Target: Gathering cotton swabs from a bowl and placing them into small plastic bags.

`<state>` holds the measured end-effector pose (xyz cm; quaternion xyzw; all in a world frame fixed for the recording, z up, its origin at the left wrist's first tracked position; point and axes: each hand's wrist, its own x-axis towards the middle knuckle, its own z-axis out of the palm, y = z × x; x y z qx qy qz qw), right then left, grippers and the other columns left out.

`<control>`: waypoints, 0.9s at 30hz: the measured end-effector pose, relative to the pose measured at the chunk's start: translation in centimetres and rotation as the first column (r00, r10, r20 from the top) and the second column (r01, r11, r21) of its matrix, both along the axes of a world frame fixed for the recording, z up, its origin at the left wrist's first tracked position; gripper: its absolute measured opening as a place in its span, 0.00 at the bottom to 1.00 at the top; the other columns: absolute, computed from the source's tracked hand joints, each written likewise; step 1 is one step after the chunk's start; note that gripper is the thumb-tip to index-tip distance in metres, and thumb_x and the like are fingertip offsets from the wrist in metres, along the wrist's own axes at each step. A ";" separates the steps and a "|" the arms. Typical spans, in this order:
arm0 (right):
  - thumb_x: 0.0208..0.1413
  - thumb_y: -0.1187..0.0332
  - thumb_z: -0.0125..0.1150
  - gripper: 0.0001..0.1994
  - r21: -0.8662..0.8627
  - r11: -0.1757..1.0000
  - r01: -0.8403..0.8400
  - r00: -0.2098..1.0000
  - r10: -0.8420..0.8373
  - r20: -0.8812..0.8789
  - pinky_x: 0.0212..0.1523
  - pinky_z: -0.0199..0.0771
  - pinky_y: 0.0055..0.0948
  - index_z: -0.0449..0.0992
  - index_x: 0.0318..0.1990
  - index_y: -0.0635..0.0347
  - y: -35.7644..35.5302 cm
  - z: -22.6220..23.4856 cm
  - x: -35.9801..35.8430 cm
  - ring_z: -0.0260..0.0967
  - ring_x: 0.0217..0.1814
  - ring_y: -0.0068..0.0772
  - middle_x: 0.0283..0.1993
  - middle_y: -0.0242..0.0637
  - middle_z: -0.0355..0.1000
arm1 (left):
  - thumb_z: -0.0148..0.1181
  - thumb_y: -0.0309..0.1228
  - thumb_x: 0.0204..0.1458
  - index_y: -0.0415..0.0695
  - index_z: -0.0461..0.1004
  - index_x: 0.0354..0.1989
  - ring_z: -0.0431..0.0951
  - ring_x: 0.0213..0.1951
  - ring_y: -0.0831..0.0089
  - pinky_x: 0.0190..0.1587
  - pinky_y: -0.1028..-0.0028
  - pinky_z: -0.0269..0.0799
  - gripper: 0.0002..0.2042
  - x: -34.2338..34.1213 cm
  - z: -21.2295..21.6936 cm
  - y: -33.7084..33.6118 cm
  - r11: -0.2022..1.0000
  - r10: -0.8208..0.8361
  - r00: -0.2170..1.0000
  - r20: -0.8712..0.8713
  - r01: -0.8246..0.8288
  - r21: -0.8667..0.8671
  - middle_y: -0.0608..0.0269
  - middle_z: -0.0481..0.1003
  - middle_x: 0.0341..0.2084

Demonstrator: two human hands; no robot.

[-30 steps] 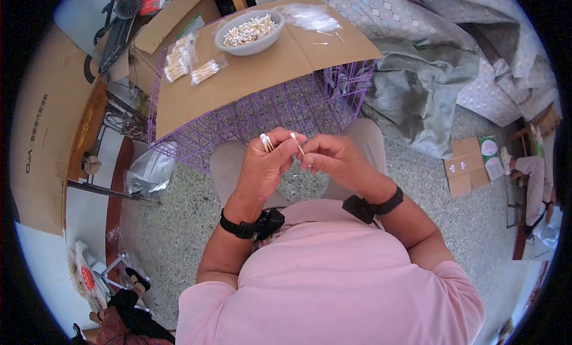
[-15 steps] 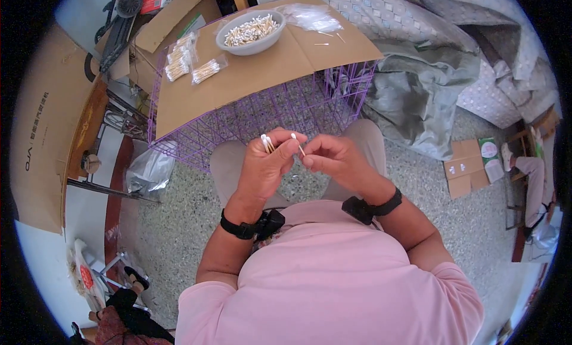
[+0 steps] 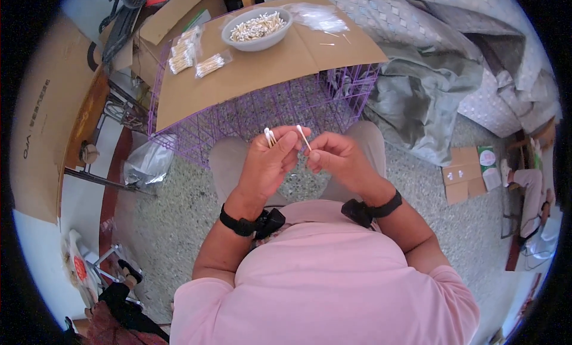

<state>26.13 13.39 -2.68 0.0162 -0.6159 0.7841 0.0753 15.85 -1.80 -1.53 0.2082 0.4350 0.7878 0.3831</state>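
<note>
A small bunch of cotton swabs (image 3: 269, 136) stands up out of the left hand (image 3: 266, 164), its fingers closed around the sticks with only the white tips showing at about 11 o'clock from the knuckles. Just to the 3 o'clock side, the right hand (image 3: 341, 160) pinches a single cotton swab (image 3: 303, 137) between thumb and forefinger, tilted, its upper tip near the left thumb. Both hands are held over the lap, at 6 o'clock from the purple wire cage (image 3: 262, 113).

The likeliest slip, as I judge it, is the single swab twisting out of the light pinch and falling to the speckled floor (image 3: 173, 214) between the knees. The bunch could also fan out and shed a stick if the left grip loosens.

A cardboard sheet (image 3: 262, 65) lies over the cage as a counter; at its 12 o'clock edge sits a grey bowl of swabs (image 3: 257, 28), with small filled bags (image 3: 196, 56) at 10 o'clock and clear empty bags (image 3: 319, 16) at 1 o'clock.
</note>
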 end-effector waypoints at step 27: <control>0.55 0.71 0.62 0.05 -0.003 0.998 0.070 0.997 -0.070 -0.026 0.26 0.58 0.13 0.71 0.31 0.58 -0.2 -0.9 -0.3 0.57 0.27 0.09 0.27 0.20 0.64 | 0.56 0.35 0.58 0.43 0.75 0.36 0.58 0.20 0.90 0.20 0.86 0.52 0.09 0.9 0.0 0.9 0.987 -0.060 0.977 -0.203 0.027 -0.161 0.76 0.68 0.21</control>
